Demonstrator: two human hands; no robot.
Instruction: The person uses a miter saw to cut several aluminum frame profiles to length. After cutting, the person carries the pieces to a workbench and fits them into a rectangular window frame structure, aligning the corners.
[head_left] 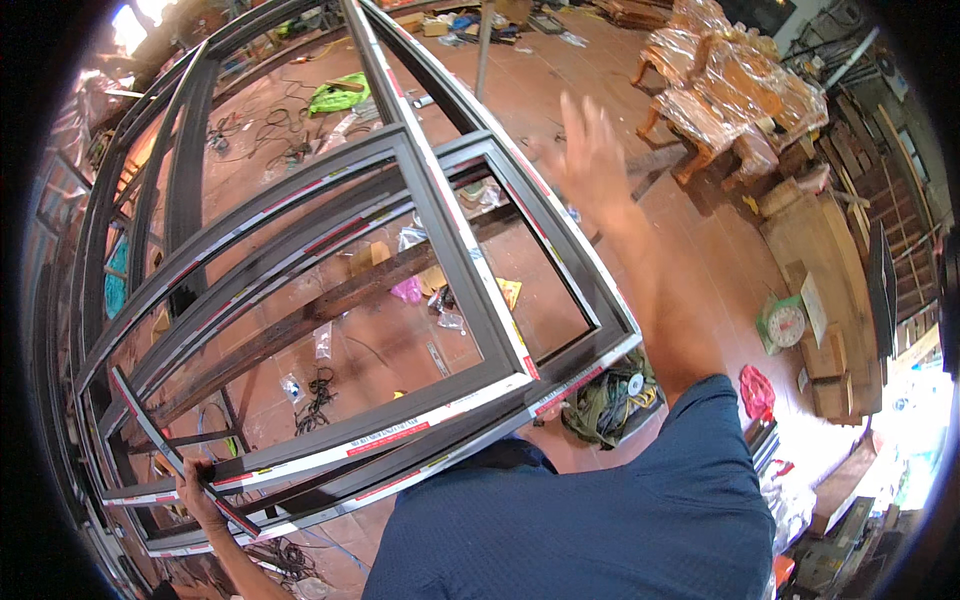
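The person stands over a large dark aluminium window frame (420, 300) that lies flat on a stand above the red tiled floor (700, 230), its edges taped with white and red protective film. The left hand (195, 490) is down at the near left corner of the frame, its fingers curled around a loose dark strip (160, 440) that carries the same white and red film and lies slanted across the frame's corner. The right hand (590, 150) is lifted out over the far right side of the frame, palm spread and fingers wide apart, holding nothing; it is blurred, and I cannot tell whether it touches the frame's edge or hangs just above it. The blue sleeve (700, 420) of that arm fills the lower middle of the view.

Further dark frames (160, 180) lie or lean to the left, beside the one being handled. Through the open panes I see small plastic bags, a pink scrap and coils of black cable on the floor below. A bright green bag (338, 95) lies well beyond the frame. To the right stand wooden chairs wrapped in clear plastic (730, 90), near a stack of timber, and a green dial scale (785, 322) sits on the floor beside a cardboard box. A bundle of olive cloth (605, 400) lies just under the frame's near right corner.
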